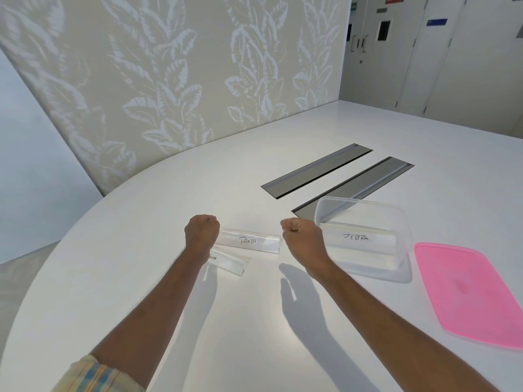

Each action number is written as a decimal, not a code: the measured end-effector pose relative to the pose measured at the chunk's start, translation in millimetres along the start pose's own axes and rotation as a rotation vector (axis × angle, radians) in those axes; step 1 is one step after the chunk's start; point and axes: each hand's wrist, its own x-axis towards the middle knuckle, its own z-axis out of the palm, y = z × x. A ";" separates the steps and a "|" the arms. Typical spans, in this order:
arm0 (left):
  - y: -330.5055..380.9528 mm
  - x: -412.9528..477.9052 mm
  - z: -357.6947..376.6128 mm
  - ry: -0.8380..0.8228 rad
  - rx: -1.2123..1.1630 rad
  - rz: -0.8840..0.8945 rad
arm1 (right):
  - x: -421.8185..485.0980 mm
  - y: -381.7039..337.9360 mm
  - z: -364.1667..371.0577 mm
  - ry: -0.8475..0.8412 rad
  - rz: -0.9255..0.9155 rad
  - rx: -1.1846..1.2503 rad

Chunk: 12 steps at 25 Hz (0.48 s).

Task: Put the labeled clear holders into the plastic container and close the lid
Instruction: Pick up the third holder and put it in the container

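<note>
Both the left hand (202,232) and right hand (301,236) are fists, fingers curled in, holding nothing. The Panda holder (250,241) lies lengthwise left to right between them. The Zebra holder (358,239) lies likewise inside the container (402,222).

Table top (198,321) looks smooth matt white, the container (368,267) is clear glossy plastic (holders too), pink lid (469,292) translucent plastic, floor-box covers (317,171) brushed grey metal.

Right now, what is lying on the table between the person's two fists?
In the head view, the clear holder labeled PANDA lies on the white table between the left hand and right hand.
</note>
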 end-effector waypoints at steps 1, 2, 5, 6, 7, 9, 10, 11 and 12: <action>-1.4 3.0 -1.7 0.001 0.015 -0.014 | 1.1 2.8 5.8 -0.005 0.017 -0.009; -2.2 5.9 -3.2 0.005 0.021 -0.026 | 1.9 5.5 10.3 -0.012 0.038 -0.015; -5.3 17.5 -3.2 0.001 0.025 -0.041 | 3.5 11.8 21.2 -0.051 0.109 -0.019; -7.3 22.5 -2.0 -0.008 0.028 -0.045 | 4.8 13.9 25.1 -0.060 0.127 -0.021; -9.5 27.8 -0.9 -0.018 0.030 -0.056 | 6.1 16.2 28.7 -0.059 0.148 -0.025; -11.8 35.7 0.4 -0.033 0.053 -0.087 | 8.6 20.9 35.0 -0.044 0.191 -0.040; -12.0 38.5 0.9 -0.044 0.075 -0.087 | 9.6 23.1 38.0 -0.033 0.207 -0.045; -13.0 42.4 2.2 -0.055 0.092 -0.081 | 11.4 26.0 41.9 -0.016 0.215 -0.048; -13.8 44.9 3.9 -0.063 0.103 -0.075 | 12.2 27.7 44.5 -0.001 0.216 -0.053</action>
